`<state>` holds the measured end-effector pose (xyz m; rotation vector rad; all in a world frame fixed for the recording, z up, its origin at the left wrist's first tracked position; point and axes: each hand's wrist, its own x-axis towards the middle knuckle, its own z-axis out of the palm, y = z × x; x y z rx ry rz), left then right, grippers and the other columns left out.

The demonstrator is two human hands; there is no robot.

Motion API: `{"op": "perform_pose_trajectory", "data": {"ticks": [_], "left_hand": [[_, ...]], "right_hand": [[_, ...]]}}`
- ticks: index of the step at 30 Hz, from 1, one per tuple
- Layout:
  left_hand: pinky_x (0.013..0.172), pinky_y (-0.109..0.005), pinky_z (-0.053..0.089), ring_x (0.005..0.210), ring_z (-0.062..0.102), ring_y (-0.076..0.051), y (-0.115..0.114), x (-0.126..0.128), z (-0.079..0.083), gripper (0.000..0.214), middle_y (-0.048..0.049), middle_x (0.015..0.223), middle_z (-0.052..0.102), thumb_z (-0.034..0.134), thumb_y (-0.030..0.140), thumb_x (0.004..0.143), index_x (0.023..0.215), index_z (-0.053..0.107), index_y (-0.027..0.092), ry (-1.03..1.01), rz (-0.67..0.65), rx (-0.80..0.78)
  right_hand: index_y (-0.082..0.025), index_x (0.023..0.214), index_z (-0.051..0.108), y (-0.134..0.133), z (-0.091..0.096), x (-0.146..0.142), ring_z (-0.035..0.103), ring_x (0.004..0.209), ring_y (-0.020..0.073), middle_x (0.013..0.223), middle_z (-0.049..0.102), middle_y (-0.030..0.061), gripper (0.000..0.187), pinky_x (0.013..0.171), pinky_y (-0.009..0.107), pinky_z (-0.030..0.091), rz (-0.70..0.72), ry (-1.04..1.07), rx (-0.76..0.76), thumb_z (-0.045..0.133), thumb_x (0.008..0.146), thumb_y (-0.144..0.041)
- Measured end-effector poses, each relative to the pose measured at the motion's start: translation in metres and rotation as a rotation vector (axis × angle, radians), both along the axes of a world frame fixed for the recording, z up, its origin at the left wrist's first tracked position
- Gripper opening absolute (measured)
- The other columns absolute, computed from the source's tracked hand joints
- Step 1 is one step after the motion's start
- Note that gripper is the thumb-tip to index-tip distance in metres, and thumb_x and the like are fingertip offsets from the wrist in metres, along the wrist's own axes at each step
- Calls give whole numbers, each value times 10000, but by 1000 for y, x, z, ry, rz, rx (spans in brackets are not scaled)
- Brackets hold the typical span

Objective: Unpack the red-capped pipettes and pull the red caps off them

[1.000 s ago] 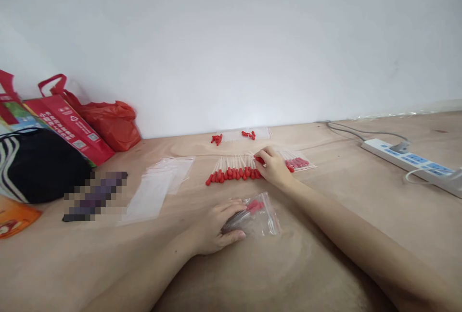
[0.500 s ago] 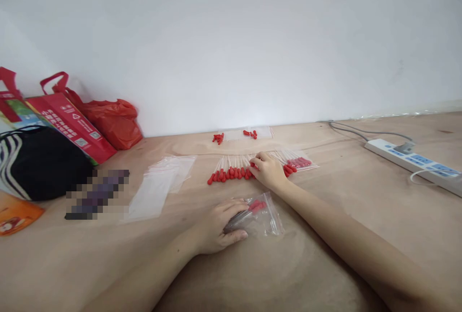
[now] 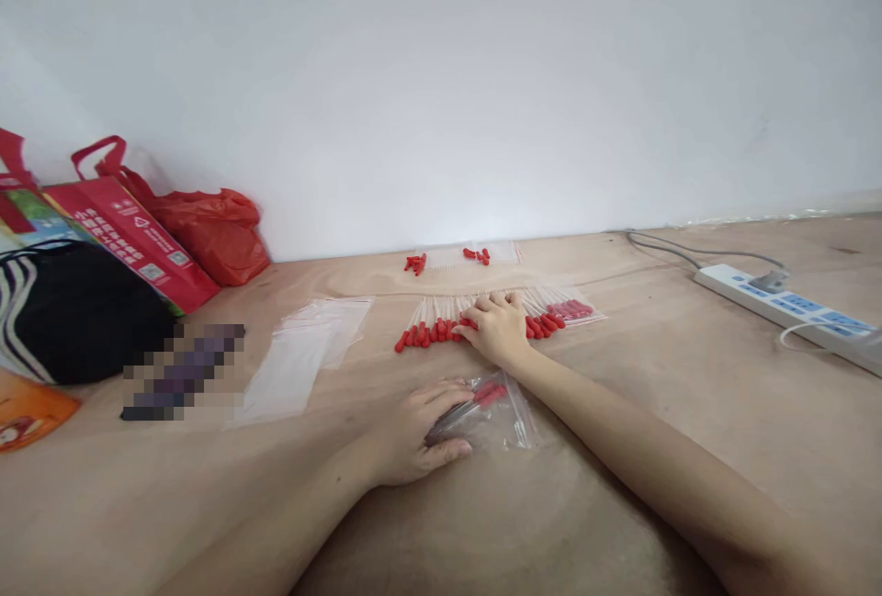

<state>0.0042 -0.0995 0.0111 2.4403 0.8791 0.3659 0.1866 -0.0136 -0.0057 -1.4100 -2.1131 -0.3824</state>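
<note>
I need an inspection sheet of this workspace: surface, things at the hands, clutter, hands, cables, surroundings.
Surface: light-brown, wood-patterned tabletop.
Things: fanned row of thin pale sticks with bulbous red heads; clear plastic bag with red contents; flat, clear plastic bags at left.
Clutter: black bag with white stripes and shiny red plastic bag, left; pixelated item, unidentifiable.
Hands: left hand rests on the bag with red contents; right hand touches the row, grip unclear.
Cables: grey cable leading to long white power strip, right.
Surroundings: plain white wall behind.

Red-tipped pale sticks lie fanned in 1 row behind 1 clear bag showing red contents.
</note>
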Motion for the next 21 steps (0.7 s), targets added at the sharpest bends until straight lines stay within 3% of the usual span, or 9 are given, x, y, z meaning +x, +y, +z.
{"op": "perform_pose_trajectory", "data": {"ticks": [5, 9, 12, 15, 18, 21], "left_hand": [[992, -403, 337, 1211, 380, -225, 0, 0, 0, 480, -74, 1285, 458, 519, 397, 791, 1221, 411, 214, 39, 2, 16], [1004, -397, 325, 1213, 378, -214, 1, -1, -1, 475, -67, 1284, 460, 511, 383, 798, 1226, 402, 209, 36, -13, 24], [1003, -390, 329, 1212, 379, -213, 2, -1, 0, 495, -73, 1288, 456, 516, 397, 796, 1234, 402, 198, 26, -21, 23], [1008, -383, 325, 1214, 382, -199, 3, 0, 0, 433, -65, 1295, 454, 438, 365, 848, 1247, 403, 199, 17, -25, 13], [1029, -382, 298, 1214, 385, -175, 4, 1, -1, 368, -42, 1287, 468, 352, 307, 892, 1242, 421, 219, 7, -10, 18], [1026, -387, 303, 1208, 393, -178, 4, 1, -2, 381, -38, 1280, 476, 407, 314, 872, 1242, 423, 227, 0, -10, 30]], "right_hand": [[-214, 747, 656, -9, 10, 11, 486, 812, 196, 760, 629, 58, 301, 714, 348, 219, -18, 121, -44, 499, 789, -467], [-196, 653, 610, -35, 18, 39, 514, 745, 163, 696, 630, 19, 224, 704, 329, 236, -17, 270, -105, 498, 792, -332], [-190, 616, 578, -60, 17, 62, 509, 632, 124, 632, 608, -16, 128, 686, 301, 284, 124, 359, -305, 538, 723, -247], [-199, 615, 600, -79, 13, 73, 521, 666, 129, 654, 608, -17, 79, 690, 287, 322, 271, 381, -466, 585, 682, -238], [-216, 654, 647, -83, 8, 71, 511, 668, 129, 651, 597, -13, 93, 683, 280, 334, 331, 382, -527, 625, 685, -301], [-234, 753, 682, -79, 3, 62, 484, 622, 119, 616, 569, -6, 186, 633, 263, 333, 347, 398, -548, 603, 719, -398]]}}
